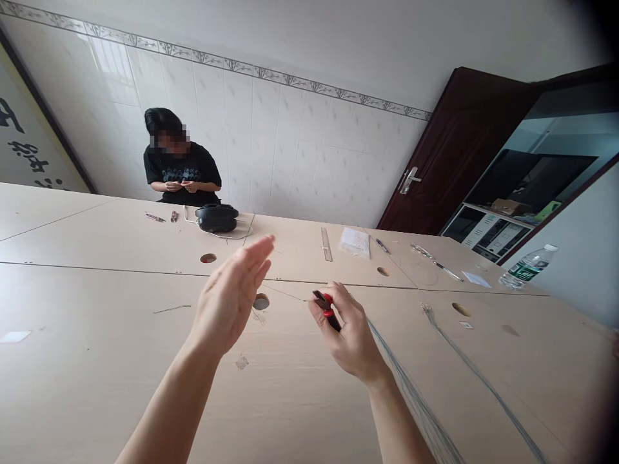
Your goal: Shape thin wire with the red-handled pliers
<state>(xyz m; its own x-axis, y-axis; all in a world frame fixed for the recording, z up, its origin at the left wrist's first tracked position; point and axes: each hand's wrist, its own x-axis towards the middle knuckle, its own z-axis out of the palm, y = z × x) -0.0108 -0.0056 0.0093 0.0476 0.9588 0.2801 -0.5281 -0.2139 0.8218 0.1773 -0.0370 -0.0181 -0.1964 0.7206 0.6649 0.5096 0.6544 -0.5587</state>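
My left hand [231, 298] is raised above the table with its fingers stretched out and the palm turned to the right; it holds nothing. My right hand [345, 328] is wrapped round a pair of pliers [321, 301] with red and black handles, the dark jaws pointing up and left. From near its thumb a thin wire [286, 292] runs left toward my left hand; whether the fingers pinch it I cannot tell. Beside and partly under my right forearm lies a bundle of grey wires [411, 377]. A short twisted wire [172, 309] rests left of my left hand.
Another wire bundle [476, 368] lies to the right. Farther back are a ruler [326, 245], a plastic bag [354, 242], a pen [382, 245], a water bottle [528, 266] and a black case-like object [216, 218]. Round holes [261, 301] pierce the table. A person [181, 164] sits opposite.
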